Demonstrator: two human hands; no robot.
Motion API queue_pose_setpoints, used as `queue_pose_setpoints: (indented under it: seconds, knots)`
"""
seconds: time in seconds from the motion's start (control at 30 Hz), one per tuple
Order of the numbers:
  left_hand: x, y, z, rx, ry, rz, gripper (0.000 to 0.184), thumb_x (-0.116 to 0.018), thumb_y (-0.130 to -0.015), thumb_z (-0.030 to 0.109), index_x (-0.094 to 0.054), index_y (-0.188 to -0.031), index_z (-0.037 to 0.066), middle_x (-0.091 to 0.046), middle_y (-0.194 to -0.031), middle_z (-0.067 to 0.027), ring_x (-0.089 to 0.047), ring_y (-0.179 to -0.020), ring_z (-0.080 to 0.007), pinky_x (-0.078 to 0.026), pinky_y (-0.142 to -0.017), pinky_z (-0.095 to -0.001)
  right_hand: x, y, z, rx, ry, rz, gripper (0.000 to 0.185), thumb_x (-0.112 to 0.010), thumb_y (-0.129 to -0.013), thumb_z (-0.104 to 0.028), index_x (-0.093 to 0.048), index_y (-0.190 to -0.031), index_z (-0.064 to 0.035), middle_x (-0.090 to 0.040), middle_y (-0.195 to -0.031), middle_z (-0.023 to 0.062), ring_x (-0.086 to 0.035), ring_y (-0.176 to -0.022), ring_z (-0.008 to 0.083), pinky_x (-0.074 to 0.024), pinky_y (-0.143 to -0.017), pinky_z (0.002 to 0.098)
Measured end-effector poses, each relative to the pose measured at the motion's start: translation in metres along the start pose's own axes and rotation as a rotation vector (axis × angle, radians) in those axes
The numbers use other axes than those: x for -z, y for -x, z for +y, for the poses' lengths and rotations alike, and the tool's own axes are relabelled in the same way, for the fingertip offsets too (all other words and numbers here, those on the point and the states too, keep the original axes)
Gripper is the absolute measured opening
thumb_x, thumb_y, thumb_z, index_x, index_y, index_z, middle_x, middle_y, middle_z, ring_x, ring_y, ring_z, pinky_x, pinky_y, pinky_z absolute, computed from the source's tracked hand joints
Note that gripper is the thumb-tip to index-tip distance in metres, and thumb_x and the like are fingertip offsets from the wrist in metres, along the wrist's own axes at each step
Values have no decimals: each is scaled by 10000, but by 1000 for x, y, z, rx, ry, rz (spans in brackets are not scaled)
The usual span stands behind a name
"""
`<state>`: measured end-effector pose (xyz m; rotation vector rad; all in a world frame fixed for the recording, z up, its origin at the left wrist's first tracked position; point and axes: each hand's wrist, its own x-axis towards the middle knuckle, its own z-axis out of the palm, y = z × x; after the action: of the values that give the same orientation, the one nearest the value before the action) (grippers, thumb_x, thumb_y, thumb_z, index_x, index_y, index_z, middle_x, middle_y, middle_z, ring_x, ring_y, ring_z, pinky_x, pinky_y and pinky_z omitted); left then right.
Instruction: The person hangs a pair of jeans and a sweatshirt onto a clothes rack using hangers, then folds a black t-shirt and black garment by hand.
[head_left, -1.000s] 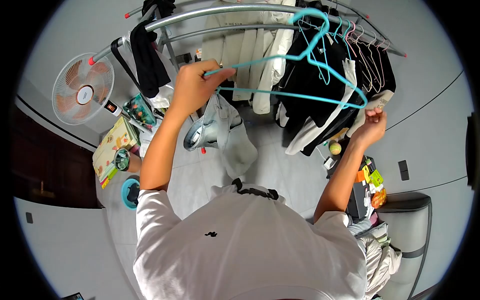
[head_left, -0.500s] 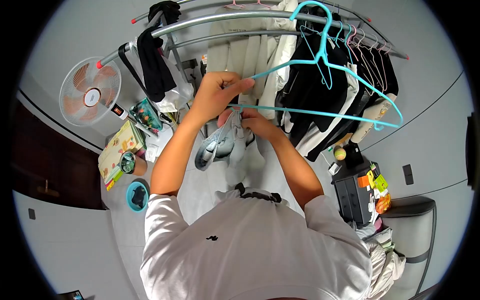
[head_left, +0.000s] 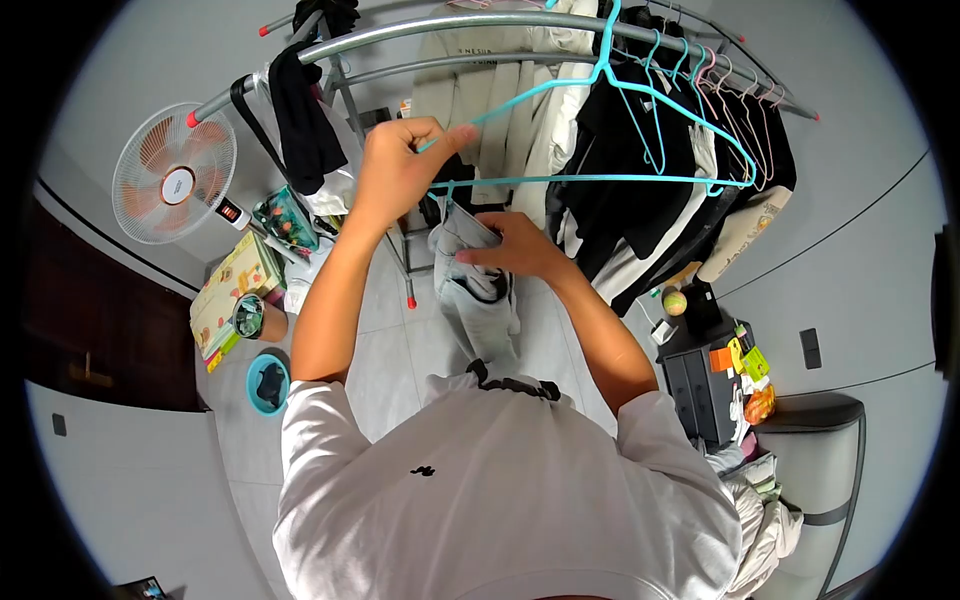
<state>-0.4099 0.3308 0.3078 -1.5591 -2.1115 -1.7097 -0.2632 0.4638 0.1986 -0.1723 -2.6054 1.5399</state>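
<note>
My left hand (head_left: 402,165) is closed around the left corner of a turquoise clothes hanger (head_left: 590,180). A pair of light grey-blue jeans (head_left: 470,290) hangs below that corner, its waistband up by a small loop on the hanger's lower bar. At the waistband is my right hand (head_left: 515,245), thumb and forefinger apart and touching the fabric. The hanger's hook end reaches up in front of the metal rail (head_left: 430,37); whether it rests there I cannot tell.
Dark and white clothes (head_left: 640,150) hang on the rack at right, beige ones (head_left: 490,95) behind. A fan (head_left: 175,175), a bin (head_left: 258,318) and a blue basin (head_left: 268,384) stand at left. A dark drawer unit (head_left: 700,390) stands at right.
The hanger has moved up and slightly left, its hook now by the rail. The jeans hang lower and straighter. My right hand's fingers have come from the hanger's bar to the waistband and spread.
</note>
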Motion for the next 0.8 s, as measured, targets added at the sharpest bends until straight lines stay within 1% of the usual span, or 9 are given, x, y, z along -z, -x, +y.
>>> queue_pose_setpoints:
  seconds: [0.13, 0.23, 0.33, 0.43, 0.47, 0.53, 0.63, 0.67, 0.8]
  knots:
    - [6, -9, 11, -46, 10, 40, 443, -765, -871, 298, -582, -618, -16, -340, -519, 37, -282, -536, -38, -213, -466, -266, -3, 9, 21, 93, 51, 213, 635, -848, -722, -370, -626, -1202, -18, -694, -935, 84, -647, -885, 232, -488, -870, 329]
    - [20, -22, 17, -109, -63, 86, 418, -775, -863, 296, -608, -637, -14, -386, -520, 61, -313, -534, -22, -228, -469, -249, 6, 19, 26, 95, 141, 181, 659, -837, -710, -385, -625, -1235, -47, -711, -920, 129, -666, -904, 308, -485, -897, 364]
    - [39, -31, 27, -99, -107, 150, 402, -777, -862, 297, -622, -652, -9, -390, -527, 68, -322, -532, -26, -240, -473, -248, 10, 27, 64, 1, 493, 265, 548, -804, -733, -353, -645, -1178, -78, -710, -941, 158, -651, -1015, 318, -479, -859, 394]
    - [55, -37, 29, -100, -126, 186, 411, -779, -858, 304, -620, -658, -19, -403, -531, 66, -320, -536, -33, -233, -481, -249, 16, 40, 91, -131, 789, 226, 471, -791, -723, -334, -690, -1107, -79, -716, -965, 172, -645, -1013, 345, -434, -936, 424]
    - [58, -38, 22, -130, -170, 202, 435, -751, -895, 299, -532, -625, 38, -367, -586, 86, -286, -560, -26, -186, -501, -248, 21, 42, 102, -131, 665, 236, 433, -786, -722, -331, -706, -1061, -74, -717, -951, 166, -646, -1002, 335, -416, -955, 426]
    - [63, -37, 20, -130, -277, 204, 431, -753, -890, 298, -535, -636, 27, -374, -584, 77, -301, -567, -31, -202, -505, -245, 32, 49, 113, -135, 414, 253, 364, -777, -721, -324, -737, -971, -63, -719, -921, 153, -648, -980, 315, -380, -994, 431]
    - [72, -34, 9, -116, -405, 180, 423, -759, -878, 300, -549, -669, -2, -393, -586, 53, -329, -582, -41, -234, -508, -242, 53, 66, 104, 113, 717, 345, 305, -778, -711, -297, -751, -870, -38, -714, -869, 157, -649, -946, 300, -369, -1009, 427]
    - [74, -33, 4, -111, -439, 178, 423, -759, -877, 301, -551, -674, -7, -395, -587, 48, -329, -585, -43, -236, -508, -243, 60, 67, 102, 93, 727, 313, 317, -809, -678, -273, -748, -861, -22, -699, -986, 149, -608, -1027, 297, -367, -1011, 422]
    - [91, -35, -27, -116, -548, 209, 433, -764, -858, 347, -596, -680, -9, -409, -529, 5, -326, -538, -68, -251, -483, -263, 74, 76, 84, 275, 629, 452, 322, -848, -635, -225, -745, -860, -19, -603, -1229, 130, -532, -1132, 306, -373, -1027, 403]
